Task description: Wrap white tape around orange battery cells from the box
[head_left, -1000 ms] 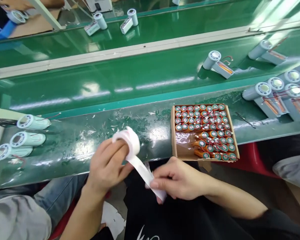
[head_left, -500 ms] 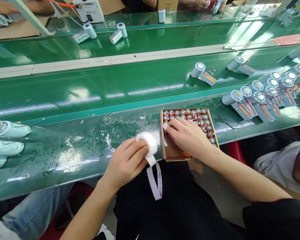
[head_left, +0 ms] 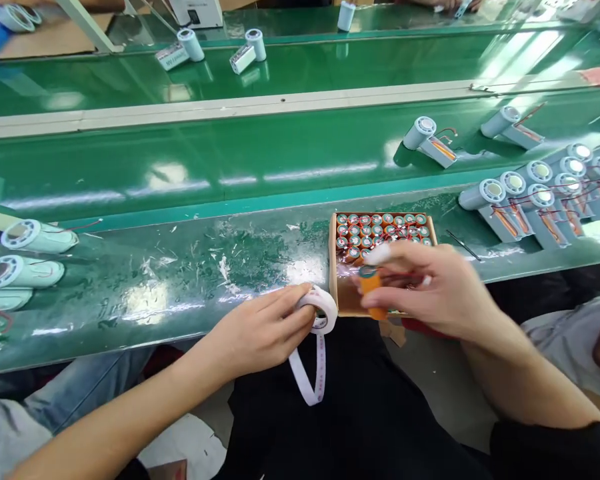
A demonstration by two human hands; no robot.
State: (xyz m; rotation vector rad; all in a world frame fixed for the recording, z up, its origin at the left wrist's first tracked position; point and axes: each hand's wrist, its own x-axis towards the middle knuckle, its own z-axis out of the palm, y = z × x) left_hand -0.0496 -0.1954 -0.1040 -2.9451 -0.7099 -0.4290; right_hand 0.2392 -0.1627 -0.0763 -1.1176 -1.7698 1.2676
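At the green worktop's near edge, the left hand (head_left: 260,330) pinches a white tape roll (head_left: 321,309), its loose strip hanging free over the lap, while the right hand (head_left: 437,290) fingers grip an orange battery cell (head_left: 371,291) raised just above the cardboard box (head_left: 333,267).

No legible text anywhere.

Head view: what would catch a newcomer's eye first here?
The right hand lifts an orange battery cell above the cardboard box packed with more cells at the bench's near edge. Beside it, the left hand grips a white tape roll, its loose strip hanging over the lap.
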